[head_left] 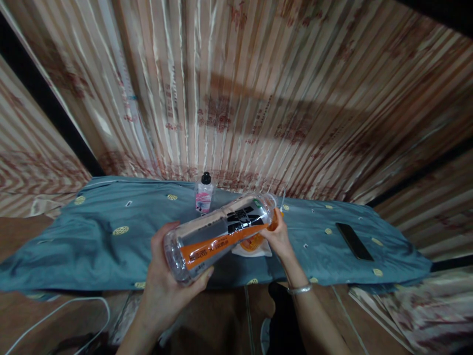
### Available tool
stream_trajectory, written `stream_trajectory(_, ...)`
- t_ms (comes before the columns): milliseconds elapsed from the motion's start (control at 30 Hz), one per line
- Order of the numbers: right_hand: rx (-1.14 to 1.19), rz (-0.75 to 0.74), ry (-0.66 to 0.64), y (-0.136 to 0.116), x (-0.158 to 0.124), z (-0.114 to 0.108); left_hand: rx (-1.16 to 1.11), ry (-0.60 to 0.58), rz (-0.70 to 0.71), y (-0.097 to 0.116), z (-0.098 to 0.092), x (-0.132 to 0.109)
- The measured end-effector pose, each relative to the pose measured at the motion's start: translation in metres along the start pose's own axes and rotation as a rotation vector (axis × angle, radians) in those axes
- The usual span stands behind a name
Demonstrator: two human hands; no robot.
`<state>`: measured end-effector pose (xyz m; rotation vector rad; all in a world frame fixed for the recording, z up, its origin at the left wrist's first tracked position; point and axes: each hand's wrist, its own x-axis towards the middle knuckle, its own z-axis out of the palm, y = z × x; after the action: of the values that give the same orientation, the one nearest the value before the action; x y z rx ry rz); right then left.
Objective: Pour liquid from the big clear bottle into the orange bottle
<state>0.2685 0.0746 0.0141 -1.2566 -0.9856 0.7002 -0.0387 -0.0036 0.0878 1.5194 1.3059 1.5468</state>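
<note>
A large clear plastic bottle with an orange and black label lies tilted across my hands, its neck end up to the right. My left hand is wrapped around its base from below. At the neck end, my right hand is closed against the bottle's shoulder; something orange shows by its fingers, partly hidden. Behind the bottle, an orange see-through item rests on a white cloth or tissue, largely covered from view. I cannot make out any liquid in the bottle.
A small bottle with a black cap and pink label stands on the teal patterned cloth surface. A dark phone lies at the right. Pleated curtains hang behind; a white cable runs at the lower left.
</note>
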Motion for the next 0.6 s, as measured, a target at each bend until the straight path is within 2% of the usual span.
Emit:
stream_trajectory(333, -0.005, -0.012, -0.019, 0.0074, 0.0013, -0.0018, -0.007, -0.011, -0.057, -0.0016, -0.0034, 0.0047)
stream_trajectory(400, -0.016, -0.024, -0.017, 0.0080, 0.0016, -0.0024, -0.005, -0.038, -0.048, -0.0033, -0.0047, 0.0053)
stream_trajectory(600, 0.012, -0.015, 0.011, 0.0060, 0.0010, -0.0007, 0.002, 0.004, -0.001, -0.0018, -0.0012, 0.0003)
